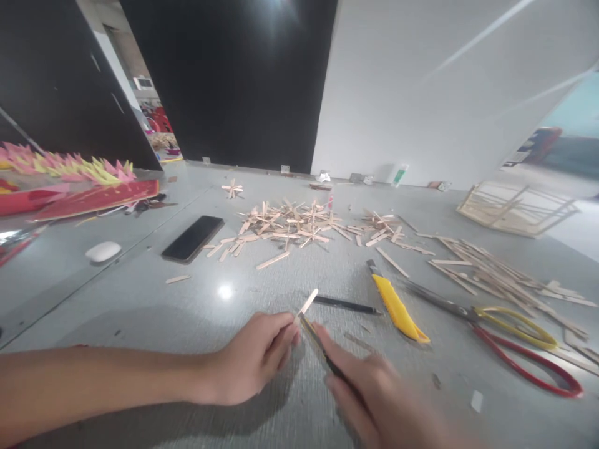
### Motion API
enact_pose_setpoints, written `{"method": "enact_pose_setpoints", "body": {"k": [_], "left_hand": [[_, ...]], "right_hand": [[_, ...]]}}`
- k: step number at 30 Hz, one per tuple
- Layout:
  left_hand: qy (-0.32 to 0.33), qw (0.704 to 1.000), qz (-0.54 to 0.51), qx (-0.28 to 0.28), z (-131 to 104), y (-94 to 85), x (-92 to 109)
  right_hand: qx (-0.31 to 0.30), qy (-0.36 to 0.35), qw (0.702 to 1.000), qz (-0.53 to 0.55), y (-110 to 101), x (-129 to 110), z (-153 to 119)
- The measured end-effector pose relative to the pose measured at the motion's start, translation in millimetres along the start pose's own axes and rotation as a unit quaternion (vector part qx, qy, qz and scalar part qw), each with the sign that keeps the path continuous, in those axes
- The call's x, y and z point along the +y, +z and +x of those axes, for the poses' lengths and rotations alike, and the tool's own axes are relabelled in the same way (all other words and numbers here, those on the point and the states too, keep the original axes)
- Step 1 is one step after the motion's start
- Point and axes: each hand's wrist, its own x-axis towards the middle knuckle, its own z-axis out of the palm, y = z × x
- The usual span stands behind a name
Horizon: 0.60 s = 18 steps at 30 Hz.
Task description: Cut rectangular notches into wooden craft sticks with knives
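Pinched in my left hand (262, 355) is a short wooden craft stick (309, 300), its rounded end pointing up and away. My right hand (369, 386), partly blurred, is closed around a narrow dark tool (314, 337) with a yellowish edge; its exact kind is unclear. The tip of this tool meets the stick close to my left fingertips. Just beyond my hands lies a black pencil (349, 304). To its right are a yellow box cutter (397, 305) and scissors (463, 310) with one yellow and one red handle.
A loose heap of short stick pieces (290, 221) spreads across the grey table's middle. Longer sticks (505, 274) lie at right, near a wooden frame (519, 209). At left are a phone (193, 239), a white rounded case (103, 251) and a red decorated piece (100, 198).
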Motion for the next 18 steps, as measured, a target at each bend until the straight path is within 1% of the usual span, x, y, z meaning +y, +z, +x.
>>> {"method": "enact_pose_setpoints", "body": {"k": [2,4,5,7,8,11,13,16,18], "left_hand": [[-0.005,1.0,0.0,0.009,-1,0.2,1],[-0.008,1.0,-0.001,0.014,-2,0.4,3],[-0.01,1.0,-0.002,0.015,-2,0.6,4],[-0.01,1.0,-0.004,0.016,-2,0.6,4],[-0.009,1.0,-0.005,0.016,-1,0.5,4],[-0.007,1.0,-0.007,0.016,0,-0.9,4],[-0.029,0.999,-0.035,-0.003,1,-2.5,4],[-0.082,0.987,-0.126,-0.048,3,-4.1,4],[-0.083,0.975,-0.199,-0.05,5,-4.1,3]], "right_hand": [[-0.003,-0.002,1.0,-0.006,23,-3,-7],[-0.002,0.002,1.0,-0.006,38,-8,-11],[0.003,0.009,1.0,-0.006,42,-11,-12],[0.02,0.029,0.999,0.001,43,-15,-12],[0.026,0.041,0.999,0.014,40,-16,-11],[0.007,0.053,0.994,0.096,25,-14,-5],[-0.013,0.058,0.987,0.15,10,-12,1],[-0.048,0.09,0.977,0.185,-14,-12,11],[-0.057,0.114,0.973,0.19,-25,-14,16]]}}
